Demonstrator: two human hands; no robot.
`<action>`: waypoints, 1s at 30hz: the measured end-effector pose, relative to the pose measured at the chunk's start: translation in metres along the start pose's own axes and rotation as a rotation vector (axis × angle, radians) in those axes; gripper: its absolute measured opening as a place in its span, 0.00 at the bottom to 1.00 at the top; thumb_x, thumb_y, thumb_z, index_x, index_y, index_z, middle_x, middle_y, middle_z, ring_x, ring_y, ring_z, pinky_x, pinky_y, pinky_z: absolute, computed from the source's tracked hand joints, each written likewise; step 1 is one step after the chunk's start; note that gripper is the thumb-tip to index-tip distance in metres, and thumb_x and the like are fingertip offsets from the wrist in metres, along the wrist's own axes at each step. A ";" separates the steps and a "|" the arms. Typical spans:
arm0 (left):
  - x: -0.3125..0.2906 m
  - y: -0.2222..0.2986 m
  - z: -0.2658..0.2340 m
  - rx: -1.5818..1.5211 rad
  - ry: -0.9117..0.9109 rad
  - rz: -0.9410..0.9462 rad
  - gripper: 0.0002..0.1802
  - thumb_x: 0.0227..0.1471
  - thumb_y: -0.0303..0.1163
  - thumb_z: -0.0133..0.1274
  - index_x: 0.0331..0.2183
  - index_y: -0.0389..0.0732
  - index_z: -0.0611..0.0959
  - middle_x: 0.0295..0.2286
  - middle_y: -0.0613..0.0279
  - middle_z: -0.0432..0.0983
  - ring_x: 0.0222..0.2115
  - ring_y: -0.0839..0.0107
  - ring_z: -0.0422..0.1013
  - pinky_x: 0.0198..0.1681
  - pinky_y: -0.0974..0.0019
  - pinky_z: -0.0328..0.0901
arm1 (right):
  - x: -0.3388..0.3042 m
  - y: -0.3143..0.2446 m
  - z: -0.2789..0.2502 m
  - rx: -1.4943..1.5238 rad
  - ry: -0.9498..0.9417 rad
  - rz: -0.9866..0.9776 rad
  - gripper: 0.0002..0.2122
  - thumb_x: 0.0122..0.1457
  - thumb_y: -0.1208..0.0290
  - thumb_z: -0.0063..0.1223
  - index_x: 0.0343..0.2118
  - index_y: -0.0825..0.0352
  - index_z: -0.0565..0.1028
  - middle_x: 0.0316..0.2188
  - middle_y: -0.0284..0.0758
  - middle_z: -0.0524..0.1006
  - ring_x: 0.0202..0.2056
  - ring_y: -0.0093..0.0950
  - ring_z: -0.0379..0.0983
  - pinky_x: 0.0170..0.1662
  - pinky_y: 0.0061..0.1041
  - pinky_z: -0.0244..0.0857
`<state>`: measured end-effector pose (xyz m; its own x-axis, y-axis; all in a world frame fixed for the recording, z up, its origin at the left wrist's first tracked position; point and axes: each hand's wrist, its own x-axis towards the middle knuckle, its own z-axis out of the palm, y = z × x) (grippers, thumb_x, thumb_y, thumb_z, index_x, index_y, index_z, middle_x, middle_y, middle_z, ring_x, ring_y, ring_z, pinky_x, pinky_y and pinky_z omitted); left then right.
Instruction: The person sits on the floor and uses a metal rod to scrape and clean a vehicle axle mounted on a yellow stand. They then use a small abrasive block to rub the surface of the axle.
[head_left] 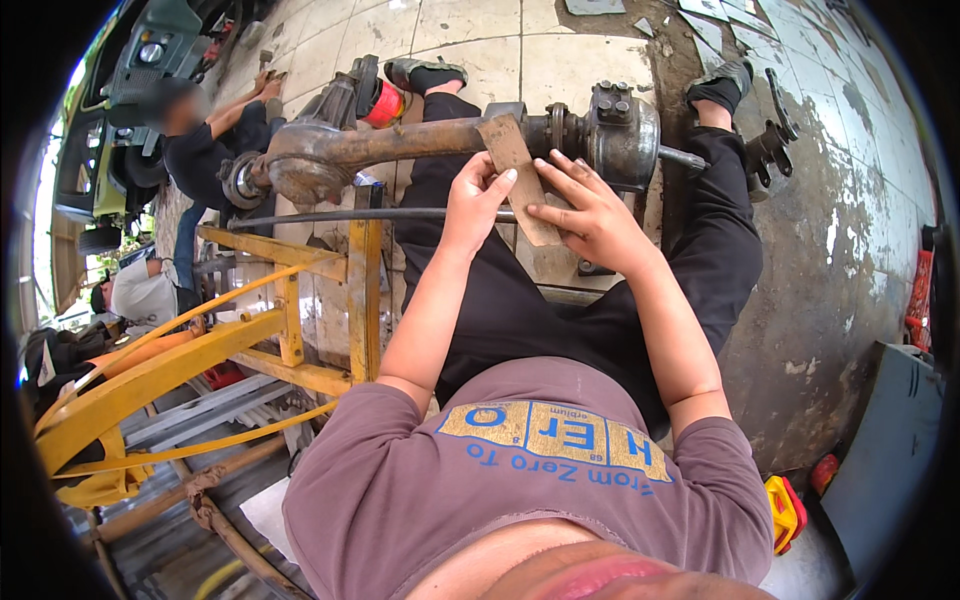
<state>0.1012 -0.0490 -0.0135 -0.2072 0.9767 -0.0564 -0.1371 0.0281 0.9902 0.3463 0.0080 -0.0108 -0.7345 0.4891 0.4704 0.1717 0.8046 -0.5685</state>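
While the left hand (474, 200) pinches its edge between thumb and fingers, a flat brown strip (523, 182) sits in the upper middle of the frame, over a rusty axle (425, 142). The right hand (606, 226) rests on it, fingers spread. It looks light, thin and easy to bend; the long edges seem best to hold. Blue and gold print (557, 437) shows upside down on the shirt (500, 497).

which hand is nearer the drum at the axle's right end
Right. The right hand is below-left of the drum; the left hand is farther left, holding the brown strip.
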 end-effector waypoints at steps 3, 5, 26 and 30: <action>-0.003 -0.003 0.002 0.134 -0.043 0.006 0.10 0.71 0.27 0.61 0.51 0.36 0.84 0.41 0.68 0.83 0.39 0.83 0.75 0.46 0.72 0.72 | 0.005 -0.005 0.008 0.062 0.159 -0.033 0.17 0.53 0.69 0.76 0.48 0.52 0.90 0.72 0.38 0.74 0.77 0.46 0.63 0.76 0.56 0.59; -0.006 -0.004 0.005 0.177 -0.087 0.021 0.10 0.71 0.28 0.60 0.51 0.35 0.84 0.40 0.69 0.83 0.38 0.83 0.75 0.45 0.72 0.72 | 0.006 -0.008 0.014 0.123 0.270 0.023 0.12 0.52 0.67 0.78 0.40 0.59 0.89 0.67 0.37 0.79 0.75 0.49 0.66 0.73 0.54 0.63; -0.012 0.000 0.009 0.416 -0.301 0.202 0.18 0.67 0.33 0.63 0.49 0.27 0.85 0.39 0.56 0.85 0.39 0.72 0.80 0.46 0.64 0.74 | 0.000 0.013 0.030 0.370 0.441 0.464 0.10 0.61 0.72 0.74 0.38 0.74 0.84 0.59 0.43 0.80 0.56 0.39 0.78 0.60 0.38 0.72; -0.012 0.002 0.015 0.448 -0.225 0.159 0.19 0.71 0.38 0.62 0.47 0.28 0.85 0.37 0.61 0.83 0.39 0.77 0.77 0.45 0.68 0.72 | -0.001 0.013 0.028 0.250 0.447 0.417 0.09 0.59 0.71 0.76 0.34 0.70 0.85 0.56 0.41 0.81 0.53 0.40 0.76 0.58 0.39 0.70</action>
<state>0.1182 -0.0574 -0.0084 0.0284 0.9965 0.0787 0.3171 -0.0837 0.9447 0.3310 0.0085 -0.0371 -0.2866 0.8789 0.3813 0.1859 0.4414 -0.8778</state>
